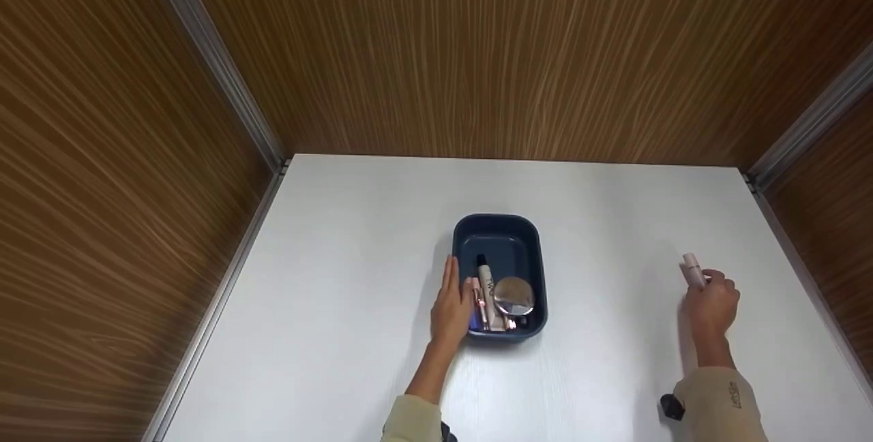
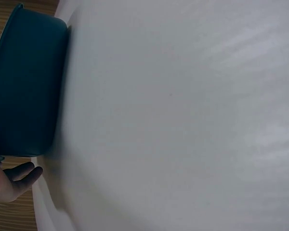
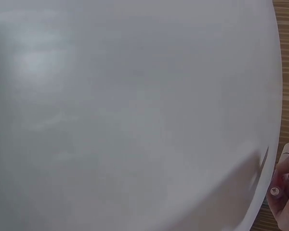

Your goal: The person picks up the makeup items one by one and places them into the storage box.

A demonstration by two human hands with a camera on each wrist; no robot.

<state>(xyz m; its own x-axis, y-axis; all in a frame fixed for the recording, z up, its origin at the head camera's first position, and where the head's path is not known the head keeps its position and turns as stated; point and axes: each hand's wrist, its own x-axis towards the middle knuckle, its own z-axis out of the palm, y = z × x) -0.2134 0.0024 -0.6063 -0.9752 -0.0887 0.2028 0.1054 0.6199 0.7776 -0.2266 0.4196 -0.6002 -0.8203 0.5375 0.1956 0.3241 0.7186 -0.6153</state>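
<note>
In the head view my left hand (image 1: 450,312) is at the left wall of a dark blue box (image 1: 535,251), fingers straight along its outside and thumb over the rim. The left wrist view shows the box's outer wall (image 2: 29,82) and two fingertips below it. Inside the box's near half lie a round silvery compact (image 1: 514,294), a white tube with a black cap (image 1: 487,282) and slim pinkish cosmetic tubes (image 1: 481,309). Off to the right, my right hand (image 1: 713,302) grips a pale pink cosmetic tube (image 1: 693,270), its capped end pointing away; a round end label shows in the right wrist view.
The box stands mid-way on a white tabletop (image 1: 341,278). Brown wood-grain panels (image 1: 477,53) rise behind and on both sides, with metal strips (image 1: 225,80) at the corners. A small black object (image 1: 672,406) is beside the right sleeve.
</note>
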